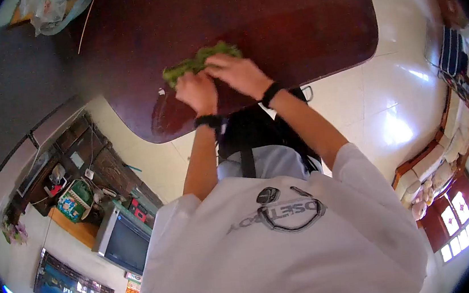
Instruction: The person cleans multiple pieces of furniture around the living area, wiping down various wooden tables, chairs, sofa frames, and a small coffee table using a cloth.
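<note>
A crumpled green cloth (pixel 191 65) lies stretched sideways on the dark red table (pixel 290 20), near its front edge. My left hand (pixel 197 91) is closed on the cloth's left part, with the fingers curled over its near side. On the right part, my right hand (pixel 237 74) grips the cloth from above, slightly blurred, its fingers bent. The two hands are close together, and the fingertips are partly hidden. Each wrist wears a dark band. A small white scrap (pixel 161 91) sits on the table left of the cloth.
Wet-looking marks (pixel 158 117) show on the table's left front. A plastic bag (pixel 49 14) and a thin stick (pixel 87 22) are at the far left. A television (pixel 124 238) stands on the left, a cushioned sofa (pixel 428 169) on the right. Pale tiles (pixel 349 94) cover the floor.
</note>
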`<state>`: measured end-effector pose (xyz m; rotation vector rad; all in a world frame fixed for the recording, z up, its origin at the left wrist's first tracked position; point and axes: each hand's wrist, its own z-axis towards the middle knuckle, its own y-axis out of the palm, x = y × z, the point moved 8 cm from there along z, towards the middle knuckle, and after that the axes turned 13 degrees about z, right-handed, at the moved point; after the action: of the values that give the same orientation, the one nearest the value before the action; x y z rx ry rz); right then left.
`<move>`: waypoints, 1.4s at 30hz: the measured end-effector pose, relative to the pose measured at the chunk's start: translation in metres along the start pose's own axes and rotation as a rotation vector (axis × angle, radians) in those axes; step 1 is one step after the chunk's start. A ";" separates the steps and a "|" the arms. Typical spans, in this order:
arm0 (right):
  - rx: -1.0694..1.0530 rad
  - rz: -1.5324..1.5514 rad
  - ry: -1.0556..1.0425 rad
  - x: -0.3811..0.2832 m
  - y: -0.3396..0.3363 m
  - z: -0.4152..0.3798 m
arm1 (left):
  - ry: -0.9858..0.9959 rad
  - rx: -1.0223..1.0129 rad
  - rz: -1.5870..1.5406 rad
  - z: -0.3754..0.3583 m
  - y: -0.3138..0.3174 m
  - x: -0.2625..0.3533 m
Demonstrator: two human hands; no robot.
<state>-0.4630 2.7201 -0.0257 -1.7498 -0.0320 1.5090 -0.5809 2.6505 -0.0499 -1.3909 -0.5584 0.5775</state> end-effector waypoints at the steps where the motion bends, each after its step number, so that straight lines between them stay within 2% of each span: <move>1: 0.044 -0.039 0.006 0.011 -0.029 -0.009 | 0.043 -0.019 -0.025 0.005 0.003 0.033; 2: 0.003 -0.053 0.131 0.033 -0.048 -0.020 | 0.086 -0.039 -0.047 0.009 0.005 0.067; 4: 0.072 -0.135 0.238 0.074 -0.090 -0.049 | 0.162 0.008 -0.190 0.013 -0.002 0.136; 8: 0.295 -0.201 0.436 0.122 -0.182 -0.107 | 0.273 -0.043 -0.281 0.008 0.001 0.270; 9: 0.302 -0.213 0.447 0.134 -0.197 -0.119 | 0.284 -0.047 -0.295 0.008 0.003 0.300; 11: 0.505 -0.274 0.451 0.152 -0.238 -0.155 | 0.395 -0.094 -0.413 -0.003 0.008 0.366; 12: 0.507 -0.292 0.474 0.163 -0.250 -0.169 | 0.407 -0.110 -0.433 -0.009 0.011 0.394; 14: 0.671 -0.366 0.515 0.176 -0.282 -0.198 | 0.539 -0.057 -0.475 -0.020 0.008 0.449; 15: 0.692 -0.327 0.591 0.178 -0.294 -0.208 | 0.591 -0.077 -0.479 -0.026 0.008 0.472; 18: 0.735 -0.246 0.684 0.194 -0.310 -0.239 | 0.696 -0.138 -0.473 -0.043 0.008 0.511; 20: 0.727 -0.253 0.664 0.194 -0.308 -0.246 | 0.716 -0.131 -0.455 -0.043 0.005 0.512; 22: 0.739 -0.195 0.687 0.189 -0.298 -0.247 | 0.830 -0.219 -0.424 -0.047 0.010 0.507; 28: 0.787 -0.192 0.669 0.134 -0.226 -0.227 | 0.957 -0.306 -0.371 -0.053 0.011 0.423; 32: 0.735 -0.089 0.734 0.083 -0.150 -0.187 | 0.886 -0.290 -0.329 -0.047 0.013 0.308; 33: 0.693 -0.096 0.655 0.072 -0.123 -0.174 | 0.858 -0.350 -0.325 -0.042 0.015 0.269; 35: 0.551 -0.049 0.561 0.055 -0.066 -0.143 | 0.765 -0.069 -0.411 -0.029 -0.005 0.182; 36: 0.449 0.001 0.550 0.042 -0.038 -0.123 | 0.722 -0.111 -0.321 -0.025 0.004 0.137; 37: 0.385 0.025 0.436 0.022 -0.018 -0.100 | 0.617 -0.127 -0.352 -0.015 -0.010 0.092; 38: 0.320 0.050 0.329 0.000 0.005 -0.080 | 0.566 -0.077 -0.247 -0.013 0.000 0.044; 40: 0.135 0.202 0.260 -0.033 0.057 -0.046 | 0.392 -0.129 -0.280 -0.013 -0.011 -0.045; 42: -0.077 0.198 0.139 -0.063 0.113 -0.023 | 0.079 -0.166 -0.288 -0.033 -0.007 -0.127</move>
<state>-0.5139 2.5997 -0.0400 -1.9631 0.1603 1.5384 -0.6526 2.5400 -0.0497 -1.4496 -0.7407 0.2479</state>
